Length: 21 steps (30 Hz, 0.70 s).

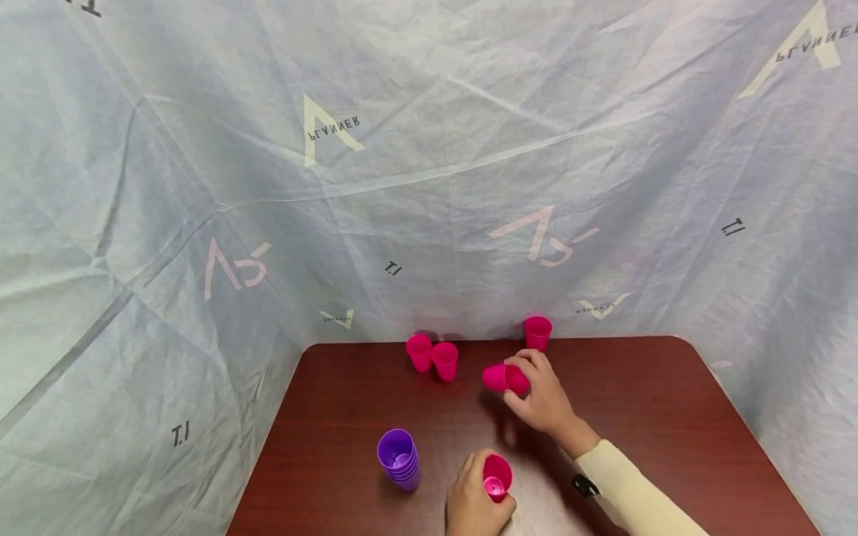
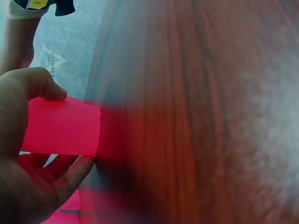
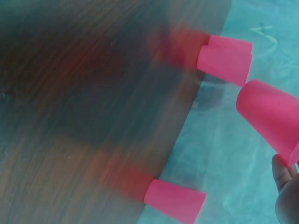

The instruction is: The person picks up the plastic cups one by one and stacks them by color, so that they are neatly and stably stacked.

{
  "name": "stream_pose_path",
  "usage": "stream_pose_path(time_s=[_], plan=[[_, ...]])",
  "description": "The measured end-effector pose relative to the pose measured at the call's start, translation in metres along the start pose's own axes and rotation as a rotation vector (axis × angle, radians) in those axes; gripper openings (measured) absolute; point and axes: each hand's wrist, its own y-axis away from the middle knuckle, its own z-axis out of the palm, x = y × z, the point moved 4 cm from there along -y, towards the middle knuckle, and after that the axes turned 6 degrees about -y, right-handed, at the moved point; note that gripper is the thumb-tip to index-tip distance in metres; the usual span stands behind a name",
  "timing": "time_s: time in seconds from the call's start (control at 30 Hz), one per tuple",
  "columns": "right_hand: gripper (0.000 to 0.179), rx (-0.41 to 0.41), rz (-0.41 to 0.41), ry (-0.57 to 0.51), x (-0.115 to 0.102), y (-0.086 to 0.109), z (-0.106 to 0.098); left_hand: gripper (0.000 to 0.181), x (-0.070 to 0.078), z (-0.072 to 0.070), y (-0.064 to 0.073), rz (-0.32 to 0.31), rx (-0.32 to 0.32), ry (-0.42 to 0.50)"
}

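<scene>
Simultaneously, a person's left hand (image 1: 469,496) is gripping an upright pink cup (image 1: 497,476) by its sides on the brown table (image 1: 322,417), likely for steadiness, and the right hand (image 1: 544,398) is pinching a tilted pink cup (image 1: 494,378) near its rim and holding it just above the surface, base pointing left, a hold that is apparently leaving the base end free; behind, a far-left pink cup (image 1: 419,353), a neighbouring pink cup (image 1: 445,362) and a lone pink cup (image 1: 538,334) at right are standing mouth up by the grey cloth (image 1: 429,223), and a purple stack (image 1: 402,465) is sitting nested at left, probably saving room; visible pink cups are numbering five, with any nested inside impossible to tell, and the stack is showing about five purple rims
</scene>
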Motion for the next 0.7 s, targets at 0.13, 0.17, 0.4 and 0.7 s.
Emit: stream_pose_path(time_s=[0.13,0.17,0.4,0.7], plan=[[0.049,-0.025,0.016,-0.008,-0.01,0.006,-0.003,0.079,0.0,0.0,0.0,0.005,-0.004,0.003],[0.048,-0.033,0.022,-0.012,-0.012,0.007,-0.003,0.079,0.0,0.0,0.0,0.006,-0.006,0.004],[0.045,-0.069,0.019,-0.068,-0.019,0.018,-0.003,0.078,0.0,0.0,-0.001,-0.007,-0.029,0.021],[0.03,-0.059,-0.099,-0.196,-0.022,0.028,-0.001,0.077,0.001,-0.003,-0.001,-0.014,-0.014,0.008]])
